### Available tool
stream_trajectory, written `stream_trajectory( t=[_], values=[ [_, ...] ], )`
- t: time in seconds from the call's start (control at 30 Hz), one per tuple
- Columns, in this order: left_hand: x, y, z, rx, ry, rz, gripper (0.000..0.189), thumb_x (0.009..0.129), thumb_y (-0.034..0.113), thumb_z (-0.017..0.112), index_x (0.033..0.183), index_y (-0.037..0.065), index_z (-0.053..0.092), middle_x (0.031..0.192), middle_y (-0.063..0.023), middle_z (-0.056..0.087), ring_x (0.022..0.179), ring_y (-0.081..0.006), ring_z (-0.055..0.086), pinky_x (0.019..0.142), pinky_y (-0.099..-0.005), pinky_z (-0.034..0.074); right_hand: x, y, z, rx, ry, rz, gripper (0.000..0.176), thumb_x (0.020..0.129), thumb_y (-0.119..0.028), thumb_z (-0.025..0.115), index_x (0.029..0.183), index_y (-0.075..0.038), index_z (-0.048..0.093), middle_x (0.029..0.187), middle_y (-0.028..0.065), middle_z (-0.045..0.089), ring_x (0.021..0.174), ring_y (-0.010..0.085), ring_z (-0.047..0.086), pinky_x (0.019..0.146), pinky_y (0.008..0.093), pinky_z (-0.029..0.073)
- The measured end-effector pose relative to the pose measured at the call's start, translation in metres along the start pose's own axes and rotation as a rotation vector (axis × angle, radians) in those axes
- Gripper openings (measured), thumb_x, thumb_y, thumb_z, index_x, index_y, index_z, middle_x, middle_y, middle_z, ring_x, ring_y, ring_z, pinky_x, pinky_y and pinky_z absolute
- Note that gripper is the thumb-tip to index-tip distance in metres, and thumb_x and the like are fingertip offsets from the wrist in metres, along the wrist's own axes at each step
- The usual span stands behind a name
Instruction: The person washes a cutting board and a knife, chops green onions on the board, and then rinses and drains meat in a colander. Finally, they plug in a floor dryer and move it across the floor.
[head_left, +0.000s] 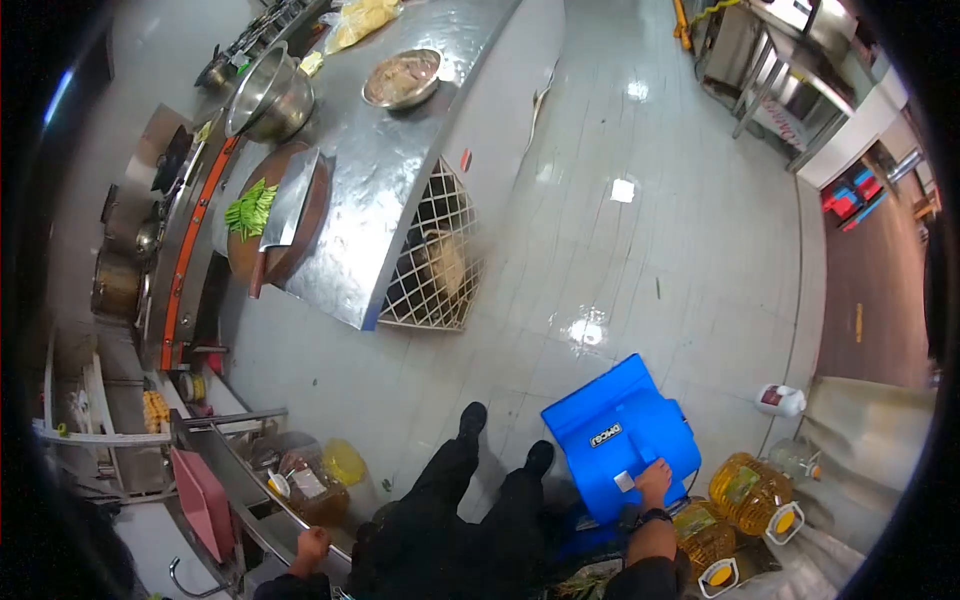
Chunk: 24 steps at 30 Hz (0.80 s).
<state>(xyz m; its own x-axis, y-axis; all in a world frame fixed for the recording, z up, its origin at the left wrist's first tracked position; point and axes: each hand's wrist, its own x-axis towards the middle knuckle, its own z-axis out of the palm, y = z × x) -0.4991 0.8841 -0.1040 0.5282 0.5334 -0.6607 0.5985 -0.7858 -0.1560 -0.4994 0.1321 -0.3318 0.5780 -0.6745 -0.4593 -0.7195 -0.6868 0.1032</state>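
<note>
My right hand (pixel 655 484) is closed on the near part of a large blue plastic lid (pixel 610 430) that has a dark label on it, low on the right side of the view. The lid sits tilted, and what lies under it is mostly hidden. My left hand (pixel 312 548) is curled closed beside the metal counter edge at lower left, with nothing visible in it. Oil jugs (pixel 752 492) with yellow contents stand just right of my right hand. A clear plastic container (pixel 310 478) is in front of my left hand.
A steel table (pixel 365 190) holds a cleaver (pixel 292 200), cut greens (pixel 252 208) on a round chopping board (pixel 312 215), and a bowl of meat (pixel 402 78). A pink basin (pixel 203 500) leans at left. A white bottle (pixel 782 400) lies on the tiled floor (pixel 640 270).
</note>
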Motion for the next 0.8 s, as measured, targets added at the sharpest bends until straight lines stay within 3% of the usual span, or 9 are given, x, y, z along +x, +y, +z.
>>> stream_trajectory(
  t=[0.03, 0.13, 0.2, 0.27, 0.33, 0.57, 0.63, 0.7, 0.8],
  values=[
    [-0.073, 0.093, -0.043, -0.103, -0.047, -0.142, 0.025, 0.07, 0.028, 0.061, 0.078, 0.005, 0.064, 0.075, -0.0146, 0.064, 0.073, -0.0283, 0.063, 0.07, -0.0384, 0.05, 0.007, -0.002, -0.001, 0.026, -0.033, -0.011, 0.062, 0.064, -0.023, 0.071, 0.113, 0.001, 0.041, 0.104, 0.0185, 0.054, 0.096, 0.0369, 0.052, 0.082, 0.0435, 0.044],
    [-0.05, 0.007, 0.003, 0.039, 0.056, 0.077, 0.028, 0.07, 0.031, 0.059, 0.082, 0.006, 0.065, 0.079, -0.016, 0.063, 0.079, -0.0332, 0.062, 0.072, -0.0394, 0.049, 0.023, 0.004, -0.001, 0.095, -0.176, -0.04, 0.06, 0.065, -0.024, 0.072, 0.111, 0.0, 0.042, 0.102, 0.0184, 0.055, 0.094, 0.037, 0.055, 0.081, 0.0438, 0.046],
    [-0.075, 0.044, -0.012, 0.033, 0.016, -0.012, 0.028, 0.071, 0.029, 0.058, 0.084, 0.005, 0.064, 0.079, -0.0178, 0.062, 0.078, -0.034, 0.061, 0.071, -0.0395, 0.048, 0.036, 0.007, 0.012, 0.116, -0.259, -0.087, 0.059, 0.065, -0.024, 0.072, 0.111, -0.001, 0.043, 0.101, 0.0189, 0.057, 0.092, 0.0376, 0.056, 0.078, 0.0449, 0.047],
    [-0.09, 0.064, -0.02, 0.007, 0.098, 0.049, 0.027, 0.072, 0.028, 0.057, 0.083, 0.004, 0.063, 0.079, -0.0174, 0.063, 0.077, -0.034, 0.061, 0.068, -0.0397, 0.048, 0.058, -0.007, 0.018, 0.11, -0.269, -0.144, 0.057, 0.066, -0.022, 0.072, 0.111, -0.002, 0.043, 0.1, 0.0195, 0.058, 0.09, 0.0381, 0.058, 0.076, 0.046, 0.048],
    [-0.097, 0.066, -0.018, 0.021, 0.222, 0.08, 0.025, 0.073, 0.027, 0.058, 0.083, 0.004, 0.062, 0.076, -0.0165, 0.062, 0.073, -0.0328, 0.061, 0.066, -0.0387, 0.047, 0.062, -0.013, 0.013, 0.109, -0.283, -0.163, 0.055, 0.066, -0.019, 0.071, 0.11, -0.002, 0.044, 0.098, 0.02, 0.059, 0.088, 0.0384, 0.058, 0.074, 0.0462, 0.048],
    [-0.101, 0.02, 0.009, -0.2, 0.224, 0.027, 0.017, 0.073, 0.019, 0.058, 0.077, 0.003, 0.06, 0.067, -0.0132, 0.06, 0.062, -0.0241, 0.06, 0.06, -0.0346, 0.046, 0.073, 0.0, 0.034, 0.125, -0.237, -0.299, 0.038, 0.073, -0.015, 0.061, 0.105, 0.0, 0.048, 0.09, 0.0225, 0.06, 0.088, 0.0403, 0.058, 0.072, 0.0462, 0.048],
    [-0.091, 0.002, 0.025, -0.276, 0.241, 0.048, 0.014, 0.074, 0.016, 0.057, 0.075, 0.002, 0.059, 0.064, -0.011, 0.059, 0.059, -0.0206, 0.058, 0.056, -0.0325, 0.045, 0.059, -0.009, 0.002, 0.04, -0.276, -0.373, 0.032, 0.077, -0.016, 0.057, 0.103, 0.0, 0.048, 0.091, 0.0225, 0.06, 0.086, 0.0398, 0.059, 0.071, 0.0454, 0.049],
    [-0.084, -0.04, 0.043, -0.368, 0.273, 0.106, 0.012, 0.077, 0.013, 0.056, 0.073, 0.002, 0.058, 0.06, -0.0076, 0.058, 0.054, -0.0164, 0.055, 0.052, -0.0298, 0.044, 0.067, -0.008, 0.019, -0.128, -0.3, -0.346, 0.029, 0.078, -0.015, 0.056, 0.102, -0.001, 0.048, 0.093, 0.0213, 0.061, 0.086, 0.0383, 0.06, 0.072, 0.0449, 0.049],
    [-0.104, -0.015, 0.028, -0.547, 0.198, -0.066, 0.012, 0.08, 0.011, 0.054, 0.073, 0.003, 0.057, 0.058, -0.0021, 0.055, 0.049, -0.0116, 0.05, 0.048, -0.0258, 0.041, 0.06, -0.022, 0.009, -0.101, -0.338, -0.342, 0.027, 0.079, -0.013, 0.053, 0.103, -0.002, 0.047, 0.094, 0.0201, 0.061, 0.087, 0.0369, 0.06, 0.073, 0.0445, 0.049]
  ],
)
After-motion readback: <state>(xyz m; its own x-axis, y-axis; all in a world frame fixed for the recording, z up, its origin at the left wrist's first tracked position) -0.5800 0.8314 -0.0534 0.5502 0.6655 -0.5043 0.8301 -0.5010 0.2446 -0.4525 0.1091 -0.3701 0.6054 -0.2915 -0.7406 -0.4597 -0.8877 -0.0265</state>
